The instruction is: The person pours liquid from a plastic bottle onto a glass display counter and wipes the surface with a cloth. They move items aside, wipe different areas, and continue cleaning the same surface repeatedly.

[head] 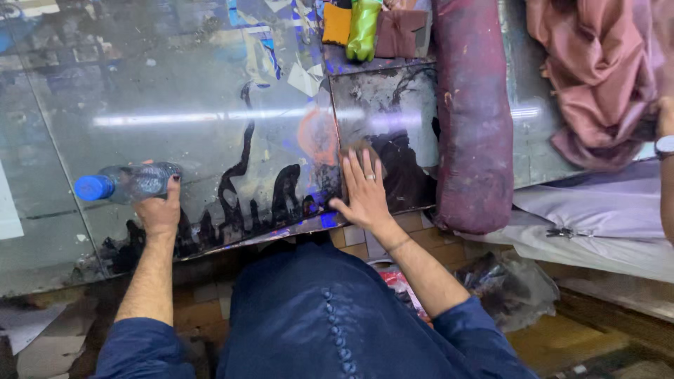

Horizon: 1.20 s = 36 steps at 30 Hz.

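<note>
The left hand [159, 210] is gripping a clear plastic water bottle [130, 182] that is lying on its side on the glass tabletop [210, 84]. The bottle's long way is running left to right, with its blue cap [93, 187] pointing left, away from the hand. The left fingers are wrapping over the fat end of the bottle, and the thumb is pointing up along it. The right hand [365, 193] is pressing flat on a small brownish pad [359, 149], maybe a sponge or cloth, that is peeking out just past the fingertips on the far side. The right fingers [361, 168] are lying straight and a little spread, with a ring on one of them. The pad is sitting on a darker glass pane [393, 98] that is smeared with black stains [281, 193]. The bottle is lying well to the left of the pad, so the left hand is much nearer to the bottle and the right hand is nearer to the pad. A long dark red bolster [474, 119] is lying just right of the pane, running from near to far. A pink cloth [597, 70] is bunching up at the far right, and another person's arm [665, 168] with a watch is showing at the right edge.
</note>
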### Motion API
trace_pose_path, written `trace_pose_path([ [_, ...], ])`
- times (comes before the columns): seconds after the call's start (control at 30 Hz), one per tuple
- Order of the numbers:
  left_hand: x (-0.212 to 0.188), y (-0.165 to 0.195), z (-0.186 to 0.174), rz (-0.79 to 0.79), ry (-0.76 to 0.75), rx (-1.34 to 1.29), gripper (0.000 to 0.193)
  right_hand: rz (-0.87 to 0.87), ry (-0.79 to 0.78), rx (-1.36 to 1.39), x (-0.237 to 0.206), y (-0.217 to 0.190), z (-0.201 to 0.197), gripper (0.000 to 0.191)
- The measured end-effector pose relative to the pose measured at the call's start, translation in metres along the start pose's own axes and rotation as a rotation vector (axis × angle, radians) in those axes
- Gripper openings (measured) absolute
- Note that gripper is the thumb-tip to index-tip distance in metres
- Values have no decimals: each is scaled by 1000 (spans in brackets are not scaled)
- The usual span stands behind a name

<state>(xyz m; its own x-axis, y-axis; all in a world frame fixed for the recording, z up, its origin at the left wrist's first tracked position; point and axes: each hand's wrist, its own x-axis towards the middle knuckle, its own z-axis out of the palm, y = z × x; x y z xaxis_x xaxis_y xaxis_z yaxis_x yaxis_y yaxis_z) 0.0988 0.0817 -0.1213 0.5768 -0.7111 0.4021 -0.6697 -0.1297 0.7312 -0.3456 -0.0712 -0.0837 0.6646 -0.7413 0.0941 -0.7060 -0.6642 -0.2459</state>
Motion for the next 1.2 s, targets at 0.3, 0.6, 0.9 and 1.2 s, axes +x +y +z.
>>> trace_pose_path([
  [0.3, 1, -2, 4, 54, 33, 29, 56, 246, 103, -157, 30, 43, -14, 100],
  [0.6, 2, 8, 0, -107, -8, -83, 53, 56, -108, -170, -41, 6, -21, 102],
  [0.9, -2, -4, 2, -61, -12, -18, 50, 83, -6, -49, 21, 0, 4, 102],
  [1.2, -6, -5, 6, -64, 21, -106, 52, 31, -42, -66, -48, 2, -12, 103],
])
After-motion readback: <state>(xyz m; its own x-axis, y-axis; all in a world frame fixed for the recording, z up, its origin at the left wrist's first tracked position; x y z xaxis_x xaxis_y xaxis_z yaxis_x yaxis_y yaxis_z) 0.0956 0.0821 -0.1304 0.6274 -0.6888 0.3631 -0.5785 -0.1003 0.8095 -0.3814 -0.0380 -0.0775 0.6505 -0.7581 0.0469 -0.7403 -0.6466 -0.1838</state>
